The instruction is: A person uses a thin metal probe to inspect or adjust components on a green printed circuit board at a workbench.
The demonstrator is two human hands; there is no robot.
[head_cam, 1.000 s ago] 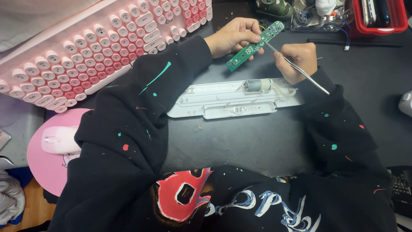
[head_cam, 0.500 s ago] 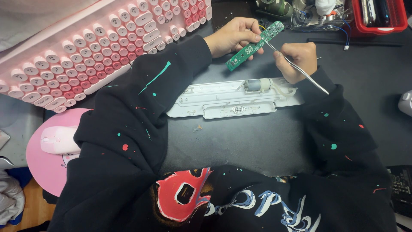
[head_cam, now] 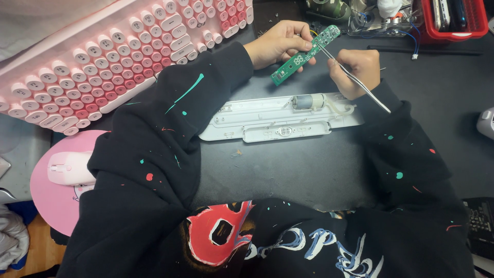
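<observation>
Head view: the left hand (head_cam: pixel 280 44) is gripping a green circuit board (head_cam: pixel 306 54), and the right hand (head_cam: pixel 356 69) is pinching metal tweezers (head_cam: pixel 355 80) against it. The tips are perhaps slipping easily on the tilted board, scratching a part.

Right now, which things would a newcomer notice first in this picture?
At top centre, the left hand holds a green circuit board while the right hand touches it with metal tweezers. A pink keyboard fills the upper left, and a white opened casing lies on the dark mat.
</observation>
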